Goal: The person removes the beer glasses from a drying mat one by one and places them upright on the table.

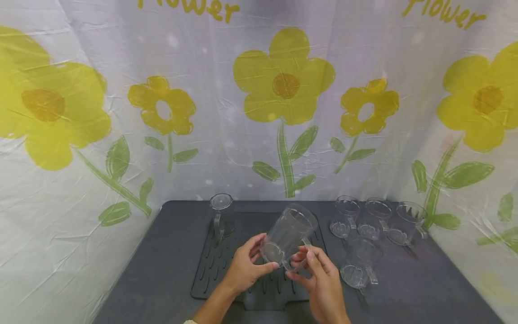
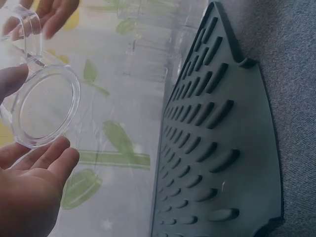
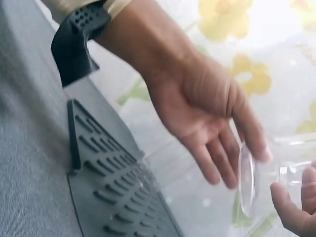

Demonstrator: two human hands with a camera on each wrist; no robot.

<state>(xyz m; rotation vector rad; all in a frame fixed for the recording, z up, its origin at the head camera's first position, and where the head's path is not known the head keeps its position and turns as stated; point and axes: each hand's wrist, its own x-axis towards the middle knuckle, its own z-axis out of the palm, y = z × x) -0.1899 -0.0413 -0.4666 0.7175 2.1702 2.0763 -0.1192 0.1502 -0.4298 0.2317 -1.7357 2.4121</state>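
A clear mug is held up and tilted over the dark drying mat, its open end leaning up and to the right. My left hand grips it near the base, thumb on one side and fingers on the other. At the handle, my right hand holds on with thumb and fingertips. The left wrist view shows the round base between the left thumb and fingers. In the right wrist view the left hand spans the base, and fingers of the right hand are by the handle.
Another clear mug stands at the mat's back left. Several clear mugs stand on the grey table to the right; the nearest mug is beside my right hand. A flower-printed curtain closes off the back and sides.
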